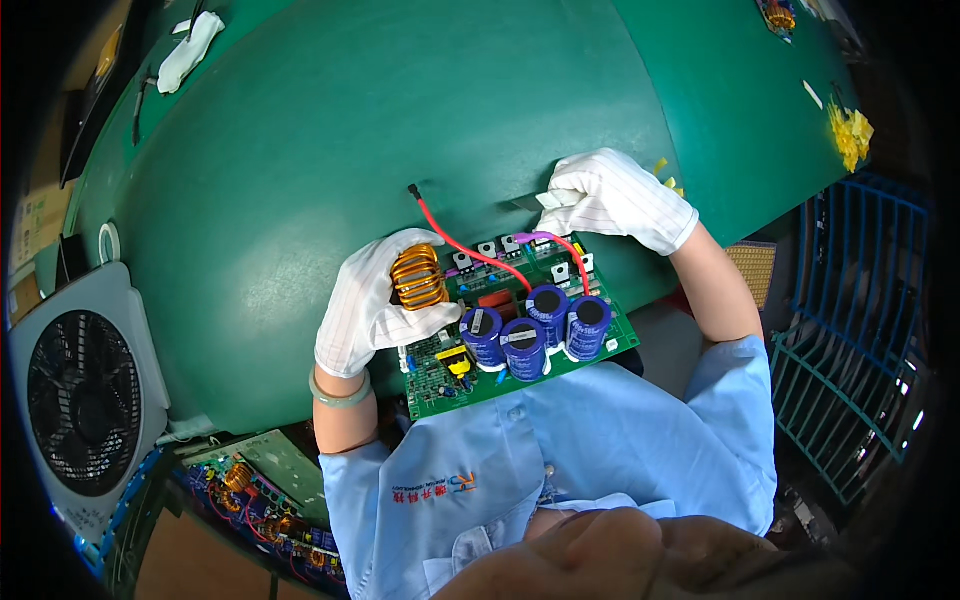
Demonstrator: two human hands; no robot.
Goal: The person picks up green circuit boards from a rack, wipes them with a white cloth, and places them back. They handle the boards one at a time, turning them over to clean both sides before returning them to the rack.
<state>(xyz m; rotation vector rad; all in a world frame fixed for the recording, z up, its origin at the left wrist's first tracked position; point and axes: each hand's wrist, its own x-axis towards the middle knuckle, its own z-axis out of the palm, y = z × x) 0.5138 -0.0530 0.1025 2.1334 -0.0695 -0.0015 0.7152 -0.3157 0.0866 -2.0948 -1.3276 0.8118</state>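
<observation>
A green circuit board (435,398) is tilted at the table's near edge, against my shirt. My white-gloved left hand (362,305) is closed round its left side, at a copper-wound coil (418,277). Several blue cylindrical capacitors (524,350) stand along the near part, beside a small yellow transformer (455,362). A red wire (450,235) with a black tip rises from the board; another red wire (578,262) has a purple sleeve. Just beyond the board's far edge, my gloved right hand (610,200) pinches a small, thin, flat grey-and-white piece (548,201), whose kind I cannot make out.
Green matting (330,120) covers the table. A fan (85,400) stands at left, above more circuit boards (260,500). A white cloth-like item (190,52) lies far left; yellow scraps (850,135) lie far right. A wire rack (850,330) stands at right.
</observation>
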